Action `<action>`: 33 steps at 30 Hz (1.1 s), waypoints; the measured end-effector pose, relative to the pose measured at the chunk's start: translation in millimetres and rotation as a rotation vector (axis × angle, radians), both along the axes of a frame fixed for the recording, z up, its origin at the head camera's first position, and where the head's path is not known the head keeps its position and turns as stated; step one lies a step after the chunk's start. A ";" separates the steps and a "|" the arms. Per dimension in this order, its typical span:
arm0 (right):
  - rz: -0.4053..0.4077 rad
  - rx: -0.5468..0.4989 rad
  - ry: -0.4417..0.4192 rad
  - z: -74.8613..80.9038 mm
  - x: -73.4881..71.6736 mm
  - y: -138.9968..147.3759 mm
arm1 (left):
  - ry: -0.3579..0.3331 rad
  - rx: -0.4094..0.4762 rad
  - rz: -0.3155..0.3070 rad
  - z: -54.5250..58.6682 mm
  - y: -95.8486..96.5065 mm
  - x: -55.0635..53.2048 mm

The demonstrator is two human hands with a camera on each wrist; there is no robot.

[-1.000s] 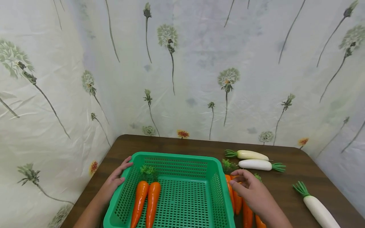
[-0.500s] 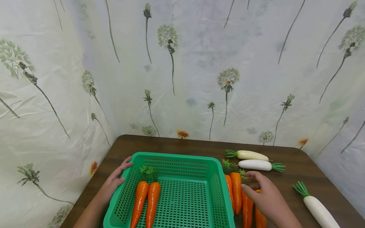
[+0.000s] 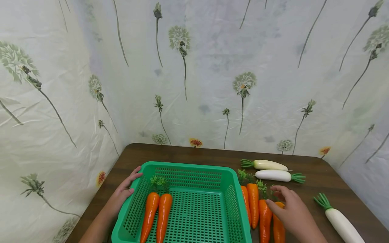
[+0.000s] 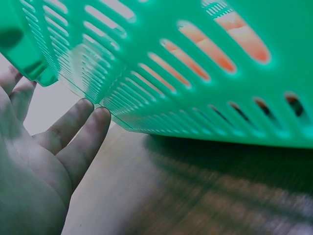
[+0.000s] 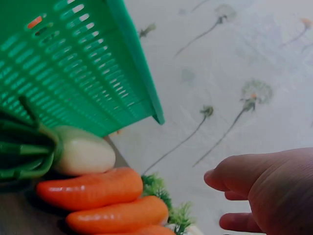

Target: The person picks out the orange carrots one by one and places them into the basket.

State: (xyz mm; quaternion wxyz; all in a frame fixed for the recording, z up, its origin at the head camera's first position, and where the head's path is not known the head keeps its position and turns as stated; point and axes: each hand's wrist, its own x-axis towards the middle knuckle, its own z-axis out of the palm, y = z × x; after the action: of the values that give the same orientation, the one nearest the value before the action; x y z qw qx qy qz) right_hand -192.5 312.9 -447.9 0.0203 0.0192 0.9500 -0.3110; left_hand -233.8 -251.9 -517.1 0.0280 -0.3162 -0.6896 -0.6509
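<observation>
My left hand (image 3: pixel 121 195) rests at the left side of a green plastic basket (image 3: pixel 188 165); the left wrist view shows straight fingers (image 4: pixel 80 129) against its slotted wall. Two carrots (image 3: pixel 164 214) with leafy green tops lie inside the basket. My right hand (image 3: pixel 293 209) hovers above the carrots (image 3: pixel 265 219) to the basket's right, its fingers a little bent and nothing between them. It partly covers the rightmost carrot (image 3: pixel 278 226). From the right wrist, the hand (image 5: pixel 269 191) appears apart from the row of carrots (image 5: pixel 93 188).
Two white radishes (image 3: pixel 273 175) lie behind the carrots, and another white radish (image 3: pixel 343 222) lies at the far right of the brown table (image 3: pixel 212 155). In the right wrist view, a radish (image 5: pixel 85 152) sits between basket and carrots. A floral curtain (image 3: pixel 206 84) hangs behind.
My right hand has moved to the right across the carrots, uncovering those nearer the basket. The left hand, the basket and its two carrots have stayed in place.
</observation>
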 end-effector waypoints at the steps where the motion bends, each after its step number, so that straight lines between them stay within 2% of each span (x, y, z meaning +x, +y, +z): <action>1: 0.001 0.003 0.008 -0.7 0.2 0.8 | -0.001 0.000 0.000 0.0 0.1 0.1; 7: -0.008 0.014 0.034 -5.0 3.7 4.5 | -0.004 0.000 0.006 0.6 0.6 0.8; 13: -0.039 0.048 0.007 -10.7 4.3 9.8 | -0.006 -0.010 0.012 0.8 0.5 0.7; 26: -0.126 0.049 -0.115 -29.0 3.6 22.0 | -0.016 -0.017 0.019 1.7 0.5 1.1; 33: -0.121 0.043 -0.176 -39.4 0.3 30.6 | -0.014 -0.021 0.021 2.9 0.9 1.5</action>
State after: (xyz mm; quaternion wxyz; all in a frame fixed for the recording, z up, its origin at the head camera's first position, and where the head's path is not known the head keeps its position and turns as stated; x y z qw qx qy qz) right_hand -192.3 343.4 -487.3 0.0843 0.1043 0.9481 -0.2885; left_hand -232.2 -251.0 -514.1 0.0266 -0.3047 -0.7000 -0.6454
